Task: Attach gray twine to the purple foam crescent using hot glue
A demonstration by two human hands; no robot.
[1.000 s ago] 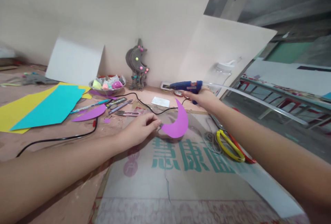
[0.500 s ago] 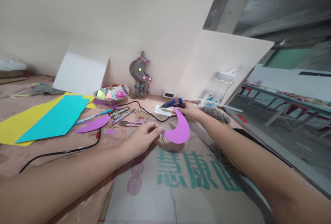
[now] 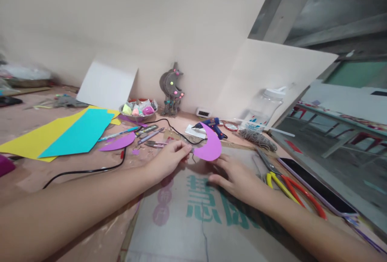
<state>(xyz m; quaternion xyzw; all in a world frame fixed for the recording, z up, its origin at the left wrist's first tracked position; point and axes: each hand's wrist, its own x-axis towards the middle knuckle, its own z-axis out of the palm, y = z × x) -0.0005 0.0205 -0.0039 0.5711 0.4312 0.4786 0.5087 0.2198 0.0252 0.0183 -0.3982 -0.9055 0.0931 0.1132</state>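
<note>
My left hand (image 3: 172,158) pinches one tip of a purple paper crescent (image 3: 212,146), held up over a printed cardboard sheet (image 3: 169,229). A thin grey yarn end shows by the pinching fingers. Close under the crescent's right side is my right hand (image 3: 234,175), its thumb and fingers apart and nothing in them. Whether its fingertips touch the paper, I cannot tell. Behind the crescent a blue glue gun (image 3: 212,121) rests on the table, nozzle toward a white scrap (image 3: 195,131).
Scissors (image 3: 281,181) and a phone (image 3: 317,187) lie at the right, near a grey yarn bundle (image 3: 256,139) and a clear bottle (image 3: 263,107). Coloured paper (image 3: 78,133), pens (image 3: 151,135) and a clay bowl (image 3: 137,111) are left. A decorated grey moon (image 3: 171,86) stands behind.
My right hand has let go of the glue gun and come back toward me, beside the crescent. My left hand still holds the crescent. The view has shifted slightly.
</note>
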